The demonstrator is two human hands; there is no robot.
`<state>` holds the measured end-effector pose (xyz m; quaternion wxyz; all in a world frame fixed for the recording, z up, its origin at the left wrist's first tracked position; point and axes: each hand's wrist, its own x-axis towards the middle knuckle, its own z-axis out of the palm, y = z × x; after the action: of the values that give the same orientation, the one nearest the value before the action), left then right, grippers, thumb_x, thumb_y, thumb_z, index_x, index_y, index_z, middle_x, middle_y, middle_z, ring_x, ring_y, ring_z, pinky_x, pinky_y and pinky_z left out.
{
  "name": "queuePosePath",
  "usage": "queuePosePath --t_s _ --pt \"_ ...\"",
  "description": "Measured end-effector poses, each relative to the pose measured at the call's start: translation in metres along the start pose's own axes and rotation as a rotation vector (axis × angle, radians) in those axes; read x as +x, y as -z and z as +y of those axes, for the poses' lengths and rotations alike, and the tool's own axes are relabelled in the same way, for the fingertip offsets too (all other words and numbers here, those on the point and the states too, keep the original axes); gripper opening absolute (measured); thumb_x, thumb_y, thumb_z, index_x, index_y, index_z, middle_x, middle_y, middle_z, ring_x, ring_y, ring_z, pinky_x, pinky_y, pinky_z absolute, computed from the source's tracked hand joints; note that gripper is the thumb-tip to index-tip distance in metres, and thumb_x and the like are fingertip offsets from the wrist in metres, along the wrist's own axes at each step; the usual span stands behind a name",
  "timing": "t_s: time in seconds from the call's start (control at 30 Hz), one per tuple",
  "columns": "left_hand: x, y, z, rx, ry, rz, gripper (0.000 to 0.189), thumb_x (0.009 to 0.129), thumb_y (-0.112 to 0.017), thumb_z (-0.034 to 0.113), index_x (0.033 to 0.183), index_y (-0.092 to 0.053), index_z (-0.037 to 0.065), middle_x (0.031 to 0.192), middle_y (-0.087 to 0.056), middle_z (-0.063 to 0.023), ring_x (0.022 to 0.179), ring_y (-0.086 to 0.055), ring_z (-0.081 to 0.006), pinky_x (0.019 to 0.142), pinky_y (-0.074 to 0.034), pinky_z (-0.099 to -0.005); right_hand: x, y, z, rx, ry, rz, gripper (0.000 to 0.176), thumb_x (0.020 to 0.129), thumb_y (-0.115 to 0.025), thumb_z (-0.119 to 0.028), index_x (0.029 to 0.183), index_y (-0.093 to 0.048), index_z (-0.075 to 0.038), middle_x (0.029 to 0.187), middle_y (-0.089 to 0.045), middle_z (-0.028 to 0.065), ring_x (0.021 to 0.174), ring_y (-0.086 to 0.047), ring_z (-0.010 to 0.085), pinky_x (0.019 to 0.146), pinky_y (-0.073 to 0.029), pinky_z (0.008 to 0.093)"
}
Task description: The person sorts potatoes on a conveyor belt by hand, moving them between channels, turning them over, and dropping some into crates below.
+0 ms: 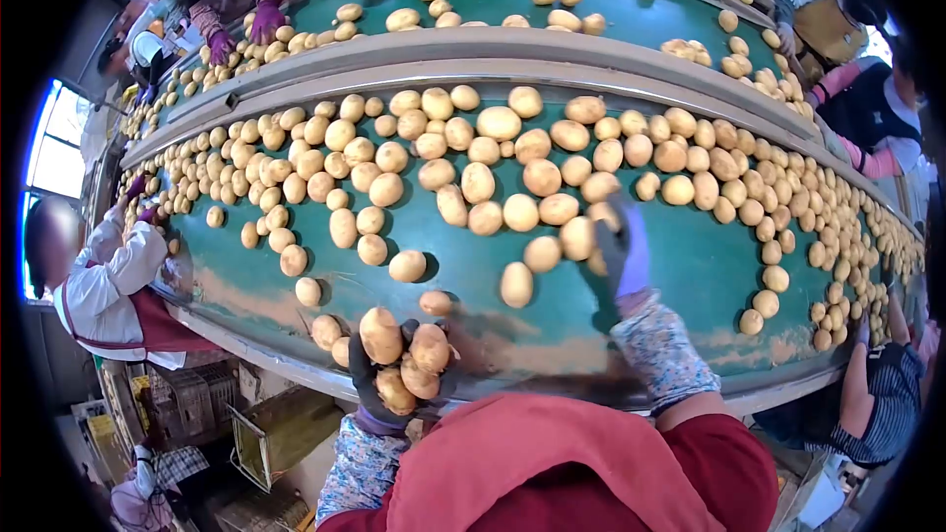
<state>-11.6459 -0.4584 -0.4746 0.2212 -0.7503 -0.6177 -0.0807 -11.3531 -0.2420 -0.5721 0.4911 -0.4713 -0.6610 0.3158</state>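
Note:
My left hand (367,382), in a dark glove, is closed around several potatoes (396,391) near the belt's front edge. Out over the green conveyor belt (453,281) reaches my right hand (628,248), in a purple and dark glove. Its fingers are beside or on the potatoes (577,236) there; motion blur and the back of the hand hide whether they grip one. A loose potato (516,285) lies to the left of that hand. Close to my left hand are a potato (326,332) and a smaller potato (436,302). Patterned sleeves cover both my forearms.
Many potatoes (478,182) spread along the belt's far side. A metal divider (493,57) separates it from a second belt (325,8) with more potatoes. Other people stand around both belts, including one in a white sleeve (123,271) at left. Crates (187,399) stand below left.

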Motion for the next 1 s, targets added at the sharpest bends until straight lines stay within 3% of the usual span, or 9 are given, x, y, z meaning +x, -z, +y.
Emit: queuePosePath --t_s 0.1,0.17,0.23,0.3,0.43,0.47,0.8,0.9,1.0 --pt "-0.033 -0.017 -0.010 -1.967 1.154 0.329 0.047 0.095 -0.058 0.042 0.132 -0.049 0.015 0.125 -0.058 -0.0183 0.095 -0.061 -0.0334 0.079 -0.052 -0.0482 -0.016 -0.101 -0.062 -0.136 0.092 -0.057 0.045 0.086 -0.072 -0.022 0.125 -0.059 -0.002 0.124 -0.059 0.0206 0.115 -0.057 0.0374 0.100 -0.046 0.0456" --pt "-0.038 -0.020 -0.024 -2.605 1.525 0.224 0.057 0.096 -0.048 0.057 0.129 -0.050 0.011 0.117 -0.063 -0.0190 0.092 -0.062 -0.0345 0.078 -0.053 -0.0472 -0.026 -0.161 -0.085 0.014 0.073 -0.225 0.050 0.086 -0.072 -0.026 0.127 -0.058 -0.003 0.126 -0.057 0.0214 0.116 -0.055 0.0396 0.100 -0.046 0.0471" --pt "-0.022 -0.003 -0.047 -2.585 1.585 0.156 0.067 0.093 -0.044 0.067 0.122 -0.056 0.007 0.112 -0.064 -0.0174 0.088 -0.062 -0.0348 0.073 -0.054 -0.0432 -0.009 -0.179 -0.118 0.103 0.195 -0.389 0.049 0.086 -0.070 -0.027 0.128 -0.059 -0.005 0.126 -0.057 0.0215 0.119 -0.054 0.0395 0.099 -0.047 0.0449" --pt "-0.019 0.009 -0.079 -2.376 1.395 0.047 0.040 0.095 -0.060 0.039 0.116 -0.054 0.006 0.104 -0.062 -0.0120 0.085 -0.062 -0.0250 0.064 -0.054 -0.0334 0.030 -0.188 -0.100 -0.345 0.593 -0.231 0.039 0.087 -0.065 -0.020 0.124 -0.061 -0.006 0.117 -0.060 0.0174 0.111 -0.058 0.0355 0.091 -0.050 0.0408" --pt "-0.040 -0.004 -0.100 -1.901 1.361 0.261 0.041 0.091 -0.069 0.009 0.124 -0.045 0.010 0.105 -0.058 -0.0034 0.081 -0.060 -0.0150 0.066 -0.055 -0.0294 0.174 -0.112 -0.050 -0.564 0.075 0.071 0.031 0.093 -0.054 -0.017 0.122 -0.058 -0.007 0.119 -0.063 0.0141 0.109 -0.062 0.0357 0.086 -0.052 0.0432" --pt "-0.045 -0.009 -0.105 -1.781 1.316 0.253 0.041 0.092 -0.068 0.013 0.126 -0.044 0.009 0.107 -0.058 -0.0050 0.084 -0.060 -0.0164 0.068 -0.055 -0.0302 0.192 -0.088 -0.026 -1.046 -0.129 -0.063 0.042 0.085 -0.065 -0.022 0.125 -0.058 -0.009 0.121 -0.063 0.0154 0.114 -0.060 0.0388 0.093 -0.051 0.0451" --pt "-0.035 -0.028 -0.168 -0.917 0.660 -0.057 0.055 0.092 -0.067 0.025 0.136 -0.042 0.003 0.109 -0.063 -0.0059 0.093 -0.062 -0.0207 0.082 -0.051 -0.0375 0.194 -0.093 -0.026 -0.602 -0.543 -0.744 0.057 0.085 -0.073 -0.038 0.131 -0.059 -0.006 0.116 -0.067 0.0141 0.104 -0.064 0.0279 0.090 -0.050 0.0392" --pt "-0.026 -0.019 -0.178 -1.784 1.116 0.000 0.051 0.092 -0.066 0.032 0.130 -0.046 0.005 0.107 -0.062 -0.0086 0.090 -0.063 -0.0251 0.078 -0.053 -0.0406 0.199 -0.099 -0.044 -0.434 -0.389 -0.790 0.053 0.085 -0.075 -0.039 0.124 -0.063 -0.005 0.103 -0.067 0.0087 0.088 -0.064 0.0204 0.072 -0.053 0.0346" --pt "-0.042 -0.031 -0.199 -2.375 1.371 0.157 0.040 0.097 -0.054 0.047 0.114 -0.054 0.010 0.101 -0.060 -0.0110 0.079 -0.062 -0.0296 0.065 -0.054 -0.0436 0.219 -0.097 -0.058 0.320 -0.684 -0.315 0.041 0.090 -0.070 -0.038 0.120 -0.065 -0.009 0.095 -0.066 0.0011 0.071 -0.058 0.0078 0.061 -0.046 0.0228"
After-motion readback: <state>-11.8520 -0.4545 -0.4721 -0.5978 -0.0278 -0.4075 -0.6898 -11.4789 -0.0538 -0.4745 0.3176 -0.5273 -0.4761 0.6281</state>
